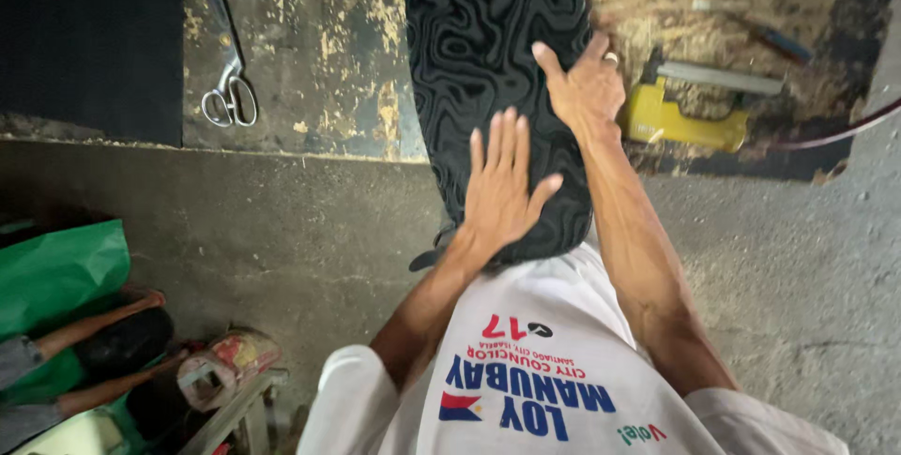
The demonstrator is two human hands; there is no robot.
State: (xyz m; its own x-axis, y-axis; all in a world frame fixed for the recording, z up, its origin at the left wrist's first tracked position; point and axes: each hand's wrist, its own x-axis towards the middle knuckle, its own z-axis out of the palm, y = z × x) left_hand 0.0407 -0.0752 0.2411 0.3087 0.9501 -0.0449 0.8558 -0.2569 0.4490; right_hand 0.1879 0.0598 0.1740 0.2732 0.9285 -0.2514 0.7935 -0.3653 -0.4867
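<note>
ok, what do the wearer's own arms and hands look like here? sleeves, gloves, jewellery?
Both hands bare, no gloves. The right hand has a pale ring on one finger; the left hand shows none. Forearms uncovered. White short-sleeved shirt with blue and red print; a sleeve ends near each elbow.

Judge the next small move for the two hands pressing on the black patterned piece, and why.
Probably a smoothing stroke up the black embossed sheet. The left hand lies flat, fingers spread, near its lower end; the right hand presses its right edge. The scissors and yellow tool lie untouched, so pressing, not cutting, seems underway.
</note>
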